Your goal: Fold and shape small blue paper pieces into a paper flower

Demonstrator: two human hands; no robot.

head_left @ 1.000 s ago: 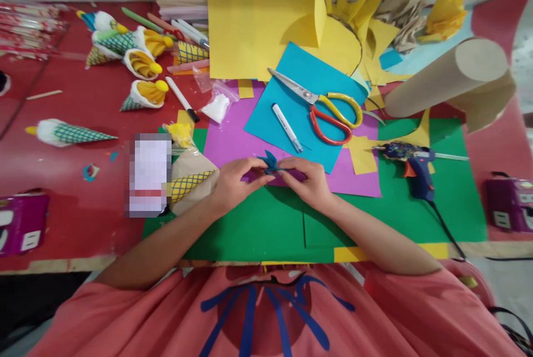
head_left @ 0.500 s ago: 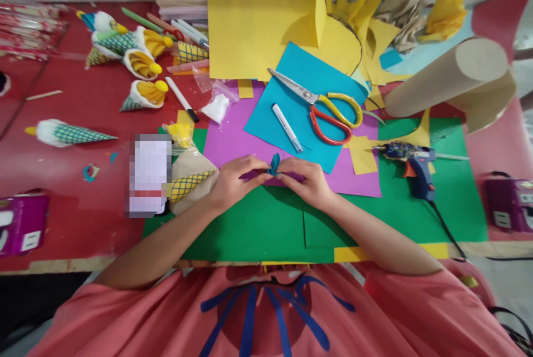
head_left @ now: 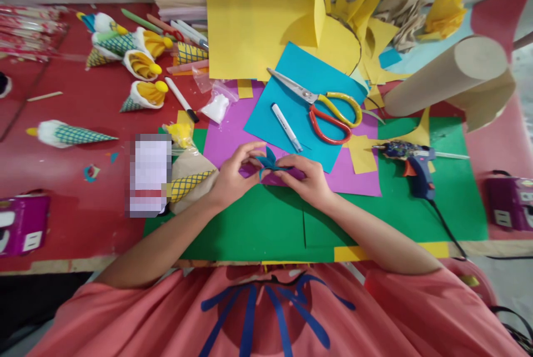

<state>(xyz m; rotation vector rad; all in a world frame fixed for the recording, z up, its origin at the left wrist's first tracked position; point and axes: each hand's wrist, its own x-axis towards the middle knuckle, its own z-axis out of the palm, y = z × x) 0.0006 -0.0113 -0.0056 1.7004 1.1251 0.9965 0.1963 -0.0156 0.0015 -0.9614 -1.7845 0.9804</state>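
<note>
A small blue paper piece [head_left: 270, 159] with several petal-like points is held up between my hands, over the purple sheet [head_left: 227, 130]. My right hand [head_left: 306, 176] pinches its right side between thumb and fingers. On its left side, my left hand [head_left: 239, 174] has the thumb and fingertips at a petal, with the index finger raised. Fingers cover part of the piece. Just beyond lie a marker [head_left: 286, 127] and scissors [head_left: 312, 99] with red and yellow handles, on a blue sheet [head_left: 266, 107].
A glue gun [head_left: 410, 160] rests on the green sheet [head_left: 250, 229] to the right, its cord running off the front edge. Decorated cones [head_left: 75, 132] stand at left near a blurred phone [head_left: 150, 176]. Yellow card [head_left: 258, 29] and a brown paper roll [head_left: 441, 79] lie behind.
The blue paper piece has opened out from a narrow folded bundle into spread petals. My left fingers have lifted and loosened from their tight pinch; my right hand keeps its hold.
</note>
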